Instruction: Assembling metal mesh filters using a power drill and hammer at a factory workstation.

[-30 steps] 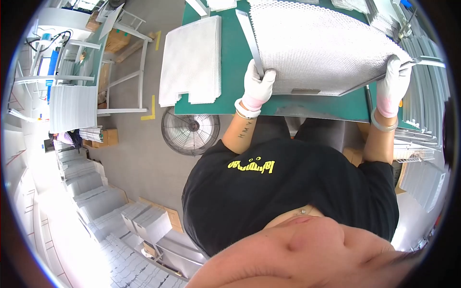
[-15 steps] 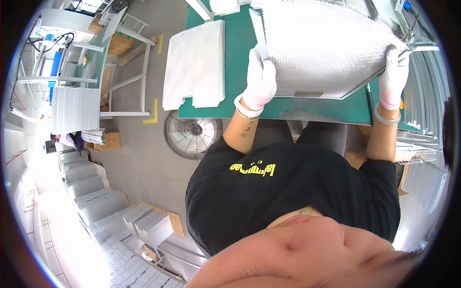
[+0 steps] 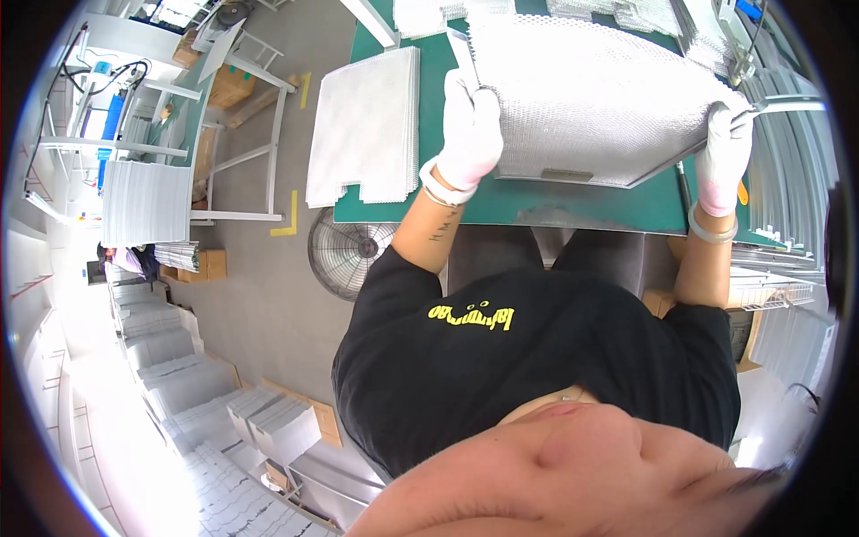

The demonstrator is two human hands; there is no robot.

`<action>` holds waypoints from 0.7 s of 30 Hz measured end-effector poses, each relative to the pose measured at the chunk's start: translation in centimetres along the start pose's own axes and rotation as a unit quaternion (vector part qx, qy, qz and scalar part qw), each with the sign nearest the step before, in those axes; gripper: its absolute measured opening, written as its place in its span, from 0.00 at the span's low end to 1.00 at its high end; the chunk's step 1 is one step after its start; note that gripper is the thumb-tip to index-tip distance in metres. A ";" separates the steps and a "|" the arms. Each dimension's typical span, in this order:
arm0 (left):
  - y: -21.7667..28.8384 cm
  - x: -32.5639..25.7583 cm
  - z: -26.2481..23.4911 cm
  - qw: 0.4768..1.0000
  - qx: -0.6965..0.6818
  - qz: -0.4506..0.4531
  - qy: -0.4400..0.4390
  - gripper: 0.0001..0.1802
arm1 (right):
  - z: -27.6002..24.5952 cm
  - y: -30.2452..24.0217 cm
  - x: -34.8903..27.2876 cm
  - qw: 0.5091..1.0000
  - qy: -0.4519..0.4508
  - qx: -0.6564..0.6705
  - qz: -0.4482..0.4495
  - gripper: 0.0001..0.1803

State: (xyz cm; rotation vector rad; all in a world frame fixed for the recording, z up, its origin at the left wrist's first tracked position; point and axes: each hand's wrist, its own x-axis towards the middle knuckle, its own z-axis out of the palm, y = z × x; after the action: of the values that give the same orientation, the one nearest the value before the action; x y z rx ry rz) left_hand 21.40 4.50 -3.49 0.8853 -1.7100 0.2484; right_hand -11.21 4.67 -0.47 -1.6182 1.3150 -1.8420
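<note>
A silver metal mesh panel (image 3: pixel 608 103) is held above the green tabletop (image 3: pixel 555 208), its near edge tilted and bearing a small dark rectangular plate (image 3: pixel 567 174). My left hand (image 3: pixel 472 134), in a white glove, is closed at the panel's left side around a thin metal frame strip (image 3: pixel 462 55). At the near right corner my right hand (image 3: pixel 725 157), also gloved, is closed on the panel's edge. Another metal strip (image 3: pixel 787 100) juts out to the right from there. Both hands' fingertips are partly hidden.
Left of the panel lies a stack of white mesh sheets (image 3: pixel 365 125) with a notched near edge. More mesh sheets (image 3: pixel 429 18) lie at the back. Many long frame strips (image 3: pixel 786 179) stand at the right. A round floor fan (image 3: pixel 349 251) sits below the table's left edge.
My left hand has moved a little left and up along with its strip. The right strip now sticks out farther and plainer beyond my right hand. The panel has shifted slightly.
</note>
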 end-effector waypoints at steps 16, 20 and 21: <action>2.4 6.6 -1.5 0.970 -0.111 -0.206 0.059 0.09 | -0.7 -0.2 -1.8 0.992 -0.038 0.112 -0.036 0.07; 1.9 5.7 -2.0 0.954 -0.239 -0.168 0.062 0.09 | -0.9 0.1 -2.0 0.997 -0.026 0.075 -0.020 0.08; 3.3 5.8 -1.6 0.952 -0.244 -0.162 0.090 0.06 | -0.7 0.0 -2.0 0.997 -0.026 0.074 -0.019 0.08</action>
State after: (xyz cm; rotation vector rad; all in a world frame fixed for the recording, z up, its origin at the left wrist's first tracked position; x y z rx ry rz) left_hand 19.93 5.29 3.18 0.7291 -1.3421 -0.2984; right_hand -11.28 6.45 -1.58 -1.6131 1.1060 -1.8596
